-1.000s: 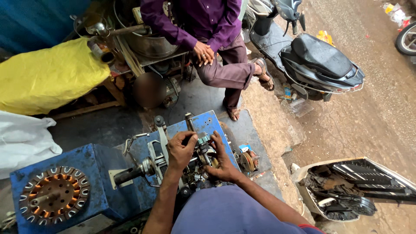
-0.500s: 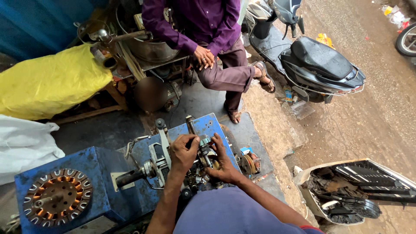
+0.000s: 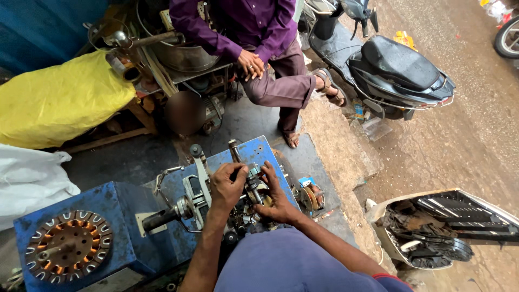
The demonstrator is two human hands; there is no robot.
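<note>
A black scooter (image 3: 400, 70) stands parked at the upper right on wet ground, and a seated person in a purple shirt (image 3: 243, 27) sits beside it at the top, hands folded on a knee. At the left lie a bulging yellow sack (image 3: 59, 100) and, below it, a white bag (image 3: 27, 181). A pale open body panel (image 3: 448, 224) with dark parts inside lies at the lower right. The blue desk (image 3: 116, 216) fills the lower left and carries a round stator with copper windings (image 3: 67, 246) at its near left end. In the middle of the desk sits the grey metal winding machine (image 3: 200, 197), its shaft pointing left. The left hand (image 3: 227, 186) rests on top of the machine's right part, fingers curled over a small metal piece (image 3: 254, 181). The right hand (image 3: 275, 197) meets it from the right, fingers bent and pressed against the same piece. A small copper wire spool (image 3: 311, 197) sits just right of the hands.
</note>
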